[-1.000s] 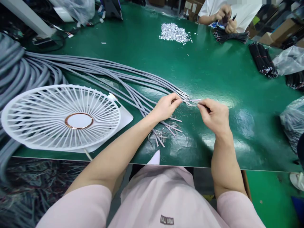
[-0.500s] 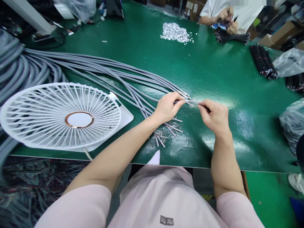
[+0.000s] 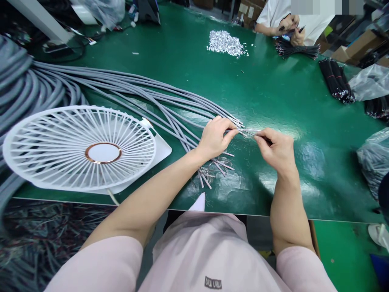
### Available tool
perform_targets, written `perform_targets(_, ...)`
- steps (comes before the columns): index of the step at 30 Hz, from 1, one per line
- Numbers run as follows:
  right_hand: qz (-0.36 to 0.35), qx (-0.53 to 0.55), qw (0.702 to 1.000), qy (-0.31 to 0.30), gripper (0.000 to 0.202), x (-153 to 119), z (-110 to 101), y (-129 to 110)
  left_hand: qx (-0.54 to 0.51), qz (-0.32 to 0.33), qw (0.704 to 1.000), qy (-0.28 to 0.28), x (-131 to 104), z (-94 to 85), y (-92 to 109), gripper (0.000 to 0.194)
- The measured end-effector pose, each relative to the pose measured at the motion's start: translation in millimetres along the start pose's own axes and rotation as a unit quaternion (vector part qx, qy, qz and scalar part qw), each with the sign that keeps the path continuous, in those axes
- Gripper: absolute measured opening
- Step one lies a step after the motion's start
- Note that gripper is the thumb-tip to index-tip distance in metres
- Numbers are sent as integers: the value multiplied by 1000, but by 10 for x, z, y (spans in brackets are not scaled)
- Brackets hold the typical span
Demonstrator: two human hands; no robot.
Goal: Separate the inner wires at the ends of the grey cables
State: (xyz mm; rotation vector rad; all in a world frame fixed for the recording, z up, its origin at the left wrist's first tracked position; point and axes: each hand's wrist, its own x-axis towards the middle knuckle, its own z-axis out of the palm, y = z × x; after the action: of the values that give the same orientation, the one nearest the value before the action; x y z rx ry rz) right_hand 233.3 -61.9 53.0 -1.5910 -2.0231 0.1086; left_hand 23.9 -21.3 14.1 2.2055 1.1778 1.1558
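Several long grey cables (image 3: pixel 130 87) fan across the green table (image 3: pixel 273 93) from the left and end near the middle. My left hand (image 3: pixel 215 137) pinches the end of one grey cable. My right hand (image 3: pixel 276 149) pinches the thin bared wires (image 3: pixel 249 132) that stick out of that cable end. The two hands are a few centimetres apart just above the table. More stripped cable ends (image 3: pixel 212 170) lie under my left wrist.
A white fan (image 3: pixel 80 148) lies flat at the left near the table edge. A heap of small silver bits (image 3: pixel 225 42) sits at the back. Another person's hands (image 3: pixel 290 30) work black wire bundles (image 3: pixel 337 79) at the far right. Plastic bags (image 3: pixel 373 160) lie at the right edge.
My left hand has slid slightly toward me and closed tighter on the cable end. My right hand stays pinched on the thin wires almost in place.
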Motion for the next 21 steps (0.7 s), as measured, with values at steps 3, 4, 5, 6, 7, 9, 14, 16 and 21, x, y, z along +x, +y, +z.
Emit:
perform_targets(3, 5, 4, 1000, 1, 18, -2, 8, 3, 7, 12, 1000, 7, -2, 8, -9, 24)
perform_targets(4, 6, 7, 1000, 2, 17, -2, 13, 3, 9, 16, 1000, 9, -3, 11, -13, 24)
perform_targets(5, 6, 11, 1000, 3, 17, -2, 19, 3, 11, 20, 1000, 12, -4, 14, -18, 24)
perform_targets(6, 7, 16, 1000, 4, 17, -1, 26, 3, 13, 23, 1000, 15, -6, 17, -24, 25)
perform_targets(7, 8, 22, 1000, 5, 17, 1, 33, 3, 15, 27, 999, 17, -8, 20, -30, 25)
perform_targets(9, 10, 35, 999, 8, 16, 5, 49, 4, 17, 35, 999, 22, -12, 26, -42, 25)
perform_targets(14, 19, 75, 997, 7, 14, 17, 115, -1, 22, 57, 998, 27, -25, 40, -62, 25)
perform_targets(16, 23, 88, 996, 4, 14, 26, 157, -4, 25, 64, 997, 28, -31, 48, -67, 25)
perform_targets(21, 50, 142, 988, 17, 14, 51, 283, -24, 22, 68, 997, 32, -38, 63, -78, 24)
